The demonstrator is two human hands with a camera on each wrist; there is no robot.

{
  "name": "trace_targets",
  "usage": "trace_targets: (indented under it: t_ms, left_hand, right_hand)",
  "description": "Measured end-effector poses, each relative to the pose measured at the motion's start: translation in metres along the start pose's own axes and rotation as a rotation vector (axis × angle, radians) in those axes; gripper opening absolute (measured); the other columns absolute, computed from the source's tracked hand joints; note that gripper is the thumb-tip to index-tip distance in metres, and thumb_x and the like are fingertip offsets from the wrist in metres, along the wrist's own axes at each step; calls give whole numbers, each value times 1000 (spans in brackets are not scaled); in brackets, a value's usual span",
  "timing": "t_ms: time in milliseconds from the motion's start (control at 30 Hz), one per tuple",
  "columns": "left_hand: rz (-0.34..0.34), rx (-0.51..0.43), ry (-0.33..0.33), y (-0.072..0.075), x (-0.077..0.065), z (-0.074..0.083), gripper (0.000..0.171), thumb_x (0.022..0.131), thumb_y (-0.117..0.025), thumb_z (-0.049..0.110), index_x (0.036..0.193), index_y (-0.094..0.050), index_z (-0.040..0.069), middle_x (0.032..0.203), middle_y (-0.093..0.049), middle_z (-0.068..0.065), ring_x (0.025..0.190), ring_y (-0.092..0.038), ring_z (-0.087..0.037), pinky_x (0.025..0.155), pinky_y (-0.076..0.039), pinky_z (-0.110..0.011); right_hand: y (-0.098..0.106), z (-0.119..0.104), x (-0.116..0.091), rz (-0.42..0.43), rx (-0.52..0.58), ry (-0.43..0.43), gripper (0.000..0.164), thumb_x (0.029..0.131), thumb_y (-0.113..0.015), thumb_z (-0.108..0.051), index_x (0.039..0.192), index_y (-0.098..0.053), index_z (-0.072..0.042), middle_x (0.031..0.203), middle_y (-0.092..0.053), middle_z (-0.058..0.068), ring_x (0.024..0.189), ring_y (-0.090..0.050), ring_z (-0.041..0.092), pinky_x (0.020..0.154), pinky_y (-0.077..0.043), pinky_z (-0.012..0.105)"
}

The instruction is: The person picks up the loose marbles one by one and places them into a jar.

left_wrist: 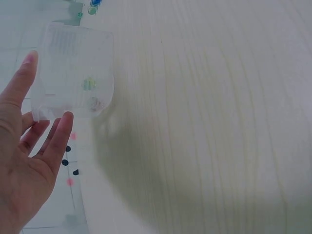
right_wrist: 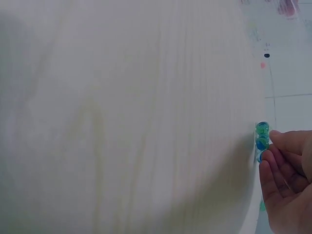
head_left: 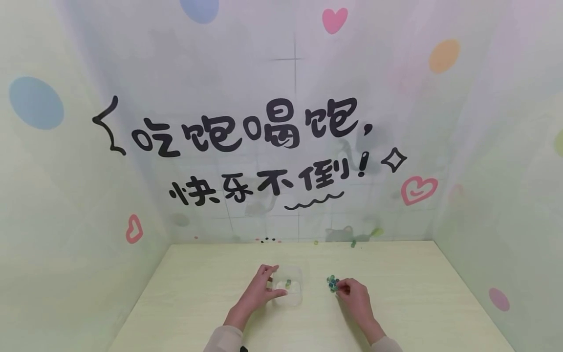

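Note:
My left hand [head_left: 258,289] grips the near-left side of a small clear plastic box [head_left: 295,298], thumb at the front and fingers behind. The same box [left_wrist: 73,53] shows in the left wrist view, with a couple of green glass marbles [left_wrist: 88,84] inside. To its right, a cluster of blue and green glass marbles [head_left: 332,279] lies on the table. My right hand [head_left: 357,299] is at that cluster's right edge, fingers curled, thumb and fingertips pinching at a marble. Several marbles [right_wrist: 263,129] show beside those fingertips in the right wrist view; the fingertips partly hide one.
A pale wood-grain table [head_left: 409,288] carries everything. Behind it stands a light backdrop [head_left: 246,73] with black lettering, hearts and dots, and side panels close in left and right. A small dark object [head_left: 244,349] shows at the bottom edge near the left sleeve.

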State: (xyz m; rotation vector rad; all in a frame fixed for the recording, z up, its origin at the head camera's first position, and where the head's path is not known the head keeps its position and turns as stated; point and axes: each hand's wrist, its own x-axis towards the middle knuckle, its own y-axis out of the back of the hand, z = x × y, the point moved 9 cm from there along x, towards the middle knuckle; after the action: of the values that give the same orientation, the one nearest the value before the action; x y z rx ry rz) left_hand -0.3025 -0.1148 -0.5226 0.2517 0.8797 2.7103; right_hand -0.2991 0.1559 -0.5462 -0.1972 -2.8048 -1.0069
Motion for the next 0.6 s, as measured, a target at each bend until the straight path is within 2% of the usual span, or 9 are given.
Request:
trace_targets:
  t_ms: [333,600]
  left_hand:
    - [5,10,-15,-1,1,-1,80,84,-80,22,147,-39,-8,133,-43,-25,115,-55,-40,80,-61,-31]
    - [7,8,-11,-1,1,-2,79,85,-80,20,147,-39,-7,133,-43,-24,115,-55,-40,79,-61,-31]
  right_hand:
    - [-3,5,0,-37,-83,-36,14,79,-75,4,90,-72,-4,83,-69,4,76,-58,11,62,-50,20]
    - [-6,5,2,-42,-123,-26,12,79,-76,1,88,-71,-6,79,-66,1,72,-56,10,59,-47,20]
